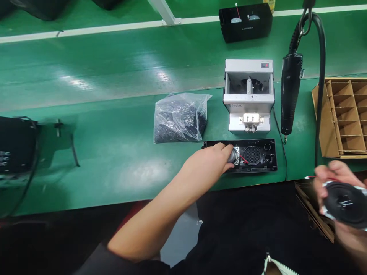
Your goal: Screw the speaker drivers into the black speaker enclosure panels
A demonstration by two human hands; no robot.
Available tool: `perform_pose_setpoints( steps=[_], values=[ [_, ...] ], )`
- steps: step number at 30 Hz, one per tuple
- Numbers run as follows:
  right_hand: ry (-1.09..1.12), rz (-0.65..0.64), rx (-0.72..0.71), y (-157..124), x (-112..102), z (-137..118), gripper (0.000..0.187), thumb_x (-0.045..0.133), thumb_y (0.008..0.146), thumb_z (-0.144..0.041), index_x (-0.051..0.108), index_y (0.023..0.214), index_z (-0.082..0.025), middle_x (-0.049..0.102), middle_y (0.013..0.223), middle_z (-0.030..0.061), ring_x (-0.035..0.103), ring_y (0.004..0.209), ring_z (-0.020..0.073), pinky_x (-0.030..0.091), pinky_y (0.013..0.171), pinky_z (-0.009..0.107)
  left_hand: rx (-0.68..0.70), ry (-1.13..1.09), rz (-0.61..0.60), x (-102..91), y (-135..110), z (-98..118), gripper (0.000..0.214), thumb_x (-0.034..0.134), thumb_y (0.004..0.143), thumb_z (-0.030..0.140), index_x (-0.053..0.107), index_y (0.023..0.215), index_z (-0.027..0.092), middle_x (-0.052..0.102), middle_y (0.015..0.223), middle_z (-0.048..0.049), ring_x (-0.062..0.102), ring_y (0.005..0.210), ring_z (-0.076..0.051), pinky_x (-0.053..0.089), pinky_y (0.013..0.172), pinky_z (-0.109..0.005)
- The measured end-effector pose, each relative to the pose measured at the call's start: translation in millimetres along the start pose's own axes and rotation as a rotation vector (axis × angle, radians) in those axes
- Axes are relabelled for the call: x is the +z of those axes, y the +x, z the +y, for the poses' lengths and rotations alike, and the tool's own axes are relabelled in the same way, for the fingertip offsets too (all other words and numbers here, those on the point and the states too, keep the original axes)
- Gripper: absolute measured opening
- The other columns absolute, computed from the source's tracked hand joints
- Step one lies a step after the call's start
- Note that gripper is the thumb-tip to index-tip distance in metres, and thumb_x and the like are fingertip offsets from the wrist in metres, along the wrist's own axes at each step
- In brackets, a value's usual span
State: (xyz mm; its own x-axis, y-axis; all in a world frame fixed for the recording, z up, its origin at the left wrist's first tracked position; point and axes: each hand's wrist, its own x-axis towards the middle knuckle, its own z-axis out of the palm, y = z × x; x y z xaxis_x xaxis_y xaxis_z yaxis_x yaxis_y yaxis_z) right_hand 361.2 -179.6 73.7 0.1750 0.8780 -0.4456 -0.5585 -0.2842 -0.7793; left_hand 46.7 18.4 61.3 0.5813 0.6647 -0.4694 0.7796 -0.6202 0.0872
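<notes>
My left hand is closed on a small round speaker with a metal frame and red wire. That speaker sits at the left part of a black speaker panel, which lies on the bench. To its right the panel has a round mesh grille with no speaker over it. Off to the right, past the bench edge, my right hand grips a second speaker, its black cone facing up. A thin red wire with a white plug trails from it. The right hand is slightly blurred.
Behind the panel stands a grey screw feeder. A black electric screwdriver hangs beside it on a cable. A plastic bag of dark parts lies left. At right is a divided cardboard box; a black housing sits behind.
</notes>
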Motion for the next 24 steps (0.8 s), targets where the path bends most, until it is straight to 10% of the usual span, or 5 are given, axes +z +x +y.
perform_pose_setpoints(
  steps=[3,7,12,18,24],
  values=[
    [-0.071,-0.247,0.095,2,32,24,0.039,0.065,0.095,-0.061,0.067,0.122,-0.033,0.062,0.115,0.0055,0.074,0.085,0.0186,0.067,0.057,0.031,0.071,-0.030,0.031,5.0,-2,-10,0.052,0.075,0.108,0.033,0.065,0.156,0.015,0.078,0.140,-0.0182,0.082,0.114,-0.033,0.064,0.093,-0.038],
    [-0.674,-0.366,-0.344,12,49,30,0.031,0.046,0.110,-0.046,0.054,0.138,-0.035,0.059,0.124,0.0059,0.075,0.087,0.0174,0.070,0.070,0.036,0.079,-0.026,0.185,14.0,-14,-15,0.062,0.075,0.106,0.030,0.060,0.166,0.019,0.081,0.134,-0.0168,0.084,0.101,-0.035,0.066,0.083,-0.042],
    [-1.054,-0.398,-0.662,38,64,22,0.069,0.083,0.090,-0.023,0.054,0.152,-0.032,0.063,0.147,0.0146,0.072,0.128,0.0313,0.069,0.102,0.052,0.210,-0.580,0.560,34.2,-37,7,0.052,0.076,0.107,0.041,0.070,0.153,0.020,0.083,0.115,-0.0133,0.082,0.091,-0.030,0.068,0.081,-0.041],
    [-1.564,-0.602,-0.998,48,104,21,0.059,0.077,0.102,-0.028,0.052,0.154,-0.017,0.061,0.159,0.0298,0.077,0.128,0.0356,0.076,0.091,0.049,0.405,-1.850,0.110,62.8,-43,63,0.066,0.078,0.105,0.050,0.057,0.164,0.028,0.063,0.166,-0.0167,0.071,0.143,-0.031,0.063,0.117,-0.045],
    [-1.527,-0.434,-1.104,42,103,35,0.048,0.078,0.103,-0.045,0.063,0.140,-0.018,0.073,0.135,0.0224,0.079,0.121,0.0293,0.075,0.095,0.045,0.184,-2.123,0.096,69.4,-37,71,0.050,0.092,0.093,0.050,0.074,0.128,0.019,0.083,0.116,-0.0115,0.081,0.115,-0.027,0.066,0.109,-0.042]
  ],
)
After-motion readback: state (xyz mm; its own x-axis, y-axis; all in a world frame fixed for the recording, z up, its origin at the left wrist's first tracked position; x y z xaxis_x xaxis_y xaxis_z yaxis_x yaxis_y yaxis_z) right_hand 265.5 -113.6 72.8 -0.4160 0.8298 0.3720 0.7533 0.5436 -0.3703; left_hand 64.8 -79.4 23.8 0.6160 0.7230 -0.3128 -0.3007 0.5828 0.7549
